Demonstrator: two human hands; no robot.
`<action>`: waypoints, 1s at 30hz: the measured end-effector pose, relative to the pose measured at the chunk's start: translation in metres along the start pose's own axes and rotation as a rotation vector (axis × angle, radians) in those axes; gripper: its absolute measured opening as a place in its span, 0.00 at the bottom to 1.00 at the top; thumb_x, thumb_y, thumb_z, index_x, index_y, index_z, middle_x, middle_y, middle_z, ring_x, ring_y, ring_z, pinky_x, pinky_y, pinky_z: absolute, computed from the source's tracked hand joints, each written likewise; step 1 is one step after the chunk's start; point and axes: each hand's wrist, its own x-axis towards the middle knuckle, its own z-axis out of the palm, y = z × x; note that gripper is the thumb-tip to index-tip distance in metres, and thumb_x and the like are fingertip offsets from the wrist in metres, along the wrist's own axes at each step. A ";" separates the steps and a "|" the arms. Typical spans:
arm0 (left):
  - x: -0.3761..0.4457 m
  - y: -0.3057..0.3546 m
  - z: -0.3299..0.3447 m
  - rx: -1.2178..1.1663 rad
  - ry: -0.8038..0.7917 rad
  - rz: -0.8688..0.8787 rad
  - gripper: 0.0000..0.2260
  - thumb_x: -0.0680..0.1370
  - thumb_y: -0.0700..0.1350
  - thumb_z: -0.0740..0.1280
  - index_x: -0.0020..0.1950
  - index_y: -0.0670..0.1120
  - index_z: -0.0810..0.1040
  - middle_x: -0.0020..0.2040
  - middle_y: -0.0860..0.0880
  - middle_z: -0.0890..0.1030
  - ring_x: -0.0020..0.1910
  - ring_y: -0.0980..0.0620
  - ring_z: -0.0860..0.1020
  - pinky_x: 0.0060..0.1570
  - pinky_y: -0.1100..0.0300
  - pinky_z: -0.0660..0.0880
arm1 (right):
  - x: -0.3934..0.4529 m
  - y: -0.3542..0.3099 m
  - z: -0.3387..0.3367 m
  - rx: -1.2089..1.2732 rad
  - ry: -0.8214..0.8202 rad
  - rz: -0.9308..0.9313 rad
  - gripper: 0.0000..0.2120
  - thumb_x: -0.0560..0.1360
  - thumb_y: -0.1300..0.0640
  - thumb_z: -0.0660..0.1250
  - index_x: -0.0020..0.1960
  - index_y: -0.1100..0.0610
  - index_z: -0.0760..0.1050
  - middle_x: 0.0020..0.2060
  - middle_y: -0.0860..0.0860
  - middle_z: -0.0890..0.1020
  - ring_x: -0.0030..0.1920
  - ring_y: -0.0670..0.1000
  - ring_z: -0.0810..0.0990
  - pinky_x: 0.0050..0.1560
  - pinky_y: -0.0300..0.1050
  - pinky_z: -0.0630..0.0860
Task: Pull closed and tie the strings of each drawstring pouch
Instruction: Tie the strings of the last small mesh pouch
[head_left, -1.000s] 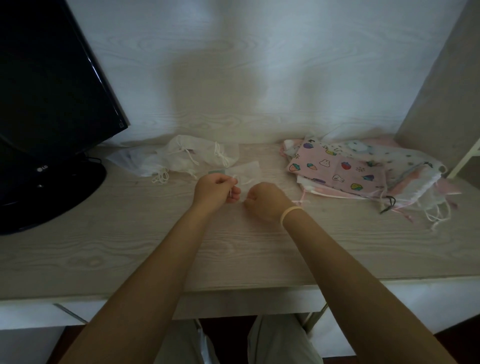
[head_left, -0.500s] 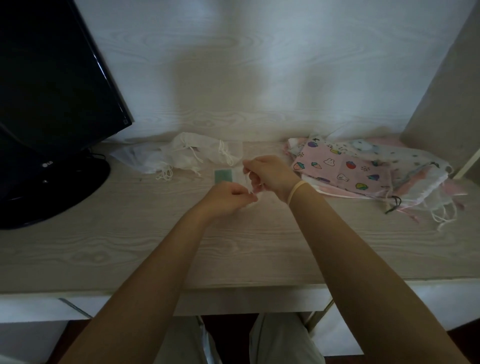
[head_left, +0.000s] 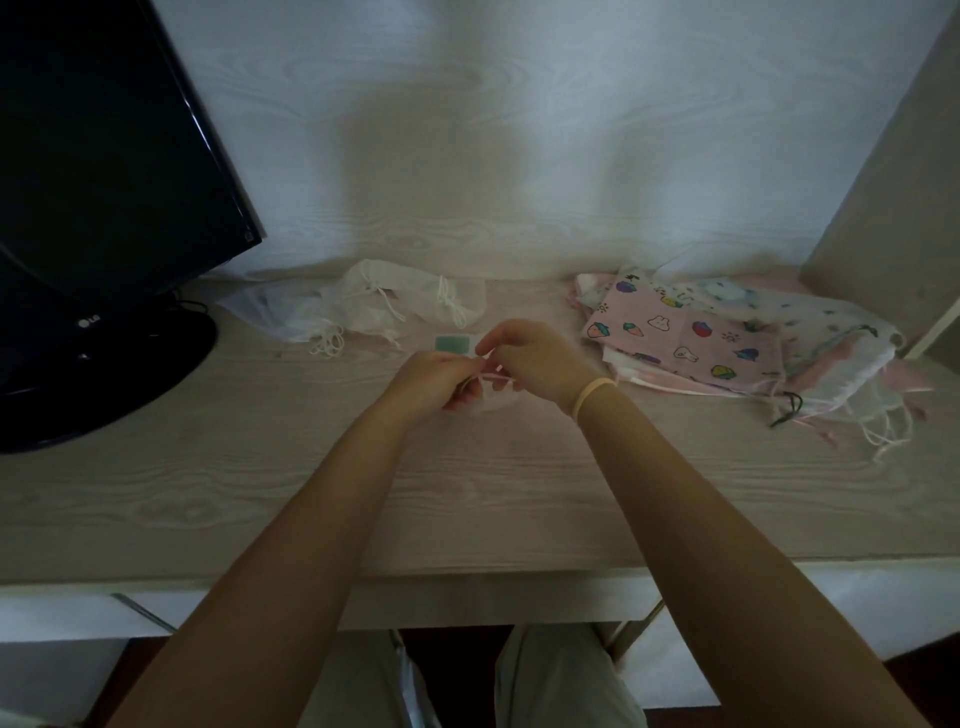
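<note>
A small white sheer pouch (head_left: 491, 400) lies on the tabletop (head_left: 260, 467) near the middle of the view, mostly hidden under the two hands. Its thin pale string (head_left: 493, 378) runs between the hands, just above the pouch. The left hand (head_left: 434, 382) has its fingers curled and pinches the string at its left end. The right hand (head_left: 535, 358) has its fingers bent too and pinches the same string at the right end; a pale band (head_left: 589, 395) sits on this wrist. The two hands are almost touching each other.

At 12 o'clock from the hands, just beside them, a small green rectangle (head_left: 454, 344) lies flat on the tabletop. At 11 o'clock, near the wall, there is a heap of white sheer pouches (head_left: 374, 306) with their white strings lying loose. At 3 o'clock, well apart from the hands, a pile of patterned pouches (head_left: 737, 338) lies, the top one pink with small fruit and animal pictures; thin cords hang out at the pile's right edge. At 9 o'clock stands a black monitor (head_left: 104, 171) on its round base.
</note>
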 end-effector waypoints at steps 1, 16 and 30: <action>-0.001 0.001 0.001 0.002 0.001 0.006 0.09 0.76 0.46 0.69 0.46 0.41 0.85 0.34 0.48 0.82 0.33 0.53 0.78 0.35 0.60 0.71 | 0.000 0.002 -0.001 -0.037 0.004 -0.003 0.12 0.74 0.67 0.58 0.49 0.59 0.79 0.41 0.55 0.82 0.31 0.48 0.78 0.31 0.35 0.73; -0.004 0.004 0.000 0.006 0.044 0.082 0.06 0.76 0.46 0.71 0.49 0.46 0.85 0.44 0.51 0.86 0.40 0.60 0.81 0.39 0.62 0.74 | -0.014 0.001 -0.006 -0.132 -0.102 0.093 0.08 0.75 0.56 0.68 0.44 0.62 0.80 0.33 0.54 0.81 0.29 0.49 0.77 0.29 0.39 0.74; -0.008 0.005 -0.005 0.045 -0.024 0.134 0.10 0.72 0.37 0.75 0.50 0.48 0.83 0.43 0.49 0.84 0.41 0.56 0.80 0.37 0.68 0.74 | -0.011 0.006 -0.005 -0.008 -0.052 -0.020 0.11 0.74 0.68 0.64 0.54 0.59 0.74 0.45 0.57 0.83 0.29 0.53 0.80 0.25 0.42 0.71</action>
